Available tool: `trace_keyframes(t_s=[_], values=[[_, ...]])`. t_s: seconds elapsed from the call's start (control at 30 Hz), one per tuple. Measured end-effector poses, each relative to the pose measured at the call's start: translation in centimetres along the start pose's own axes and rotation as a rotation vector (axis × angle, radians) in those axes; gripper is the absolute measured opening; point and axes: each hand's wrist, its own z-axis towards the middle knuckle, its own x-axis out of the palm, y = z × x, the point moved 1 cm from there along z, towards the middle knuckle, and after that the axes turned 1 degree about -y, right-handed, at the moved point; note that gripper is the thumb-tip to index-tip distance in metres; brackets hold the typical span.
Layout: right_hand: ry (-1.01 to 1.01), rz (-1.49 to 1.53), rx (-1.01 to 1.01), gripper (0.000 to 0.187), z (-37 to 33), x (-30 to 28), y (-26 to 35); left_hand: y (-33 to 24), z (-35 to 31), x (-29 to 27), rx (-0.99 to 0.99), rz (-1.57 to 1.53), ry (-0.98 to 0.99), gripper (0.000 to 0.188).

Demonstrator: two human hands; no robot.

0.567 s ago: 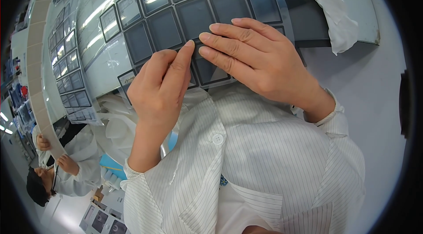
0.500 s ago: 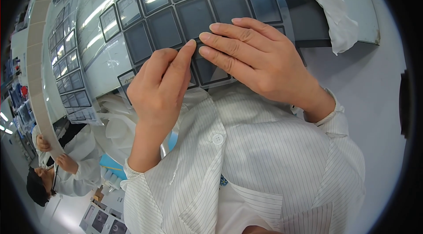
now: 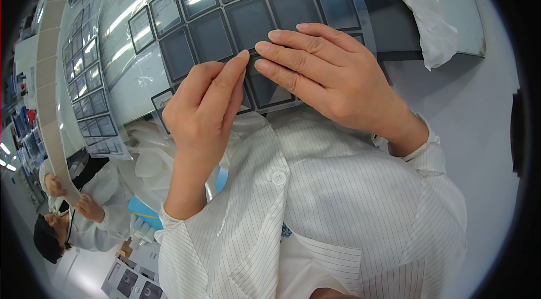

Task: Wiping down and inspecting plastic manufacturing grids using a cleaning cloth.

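A clear plastic sheet [image 3: 366, 23] with rows of black-framed rectangular panels lies in front of me. My right hand [image 3: 332, 76] rests over its near part, fingers stretched out flat and pointing left, with nothing visible in it. Just left of those fingertips, my left hand [image 3: 203, 104] is closed, its index finger extended and the fingertips together at a panel border. Whatever the left fingers pinch, if anything, is hidden. The two hands are close but apart. Under and beside them are dark panels [image 3: 251, 23].
A crumpled white cloth [image 3: 429, 23] hangs over the table edge at the right. Another panelled sheet [image 3: 84, 85] lies at the left. A co-worker [image 3: 84, 209] in white with a black cap sits at the lower left. Translucent white film [image 3: 149, 158] bunches beside my left forearm.
My left hand's fingers have shifted very slightly, and my right hand stays in place. The co-worker's hands at the lower left have moved a little.
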Motion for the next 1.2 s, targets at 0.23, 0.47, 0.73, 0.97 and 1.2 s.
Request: trace_keyframes(t_s=[0.23,0.47,0.73,0.97,1.2], values=[[0.004,0.006,0.002,0.034,0.0,0.0,0.0,-0.5,0.1,-0.2,0.002,0.058,0.038,0.036],[0.002,0.01,0.007,0.034,0.1,0.1,-0.1,-0.5,0.3,-0.4,0.069,0.127,0.077,0.037],[0.007,0.004,-0.001,0.033,0.1,0.0,0.0,-0.2,0.2,-0.3,0.048,0.076,0.049,0.036],[-0.005,-0.002,-0.018,0.033,0.0,-0.2,-0.2,-1.8,-0.7,-1.2,-0.052,-0.099,-0.017,0.021],[0.035,-0.044,-0.036,0.036,0.2,-0.5,-0.3,-4.2,-2.3,-1.5,-0.196,-0.747,0.582,0.02]])
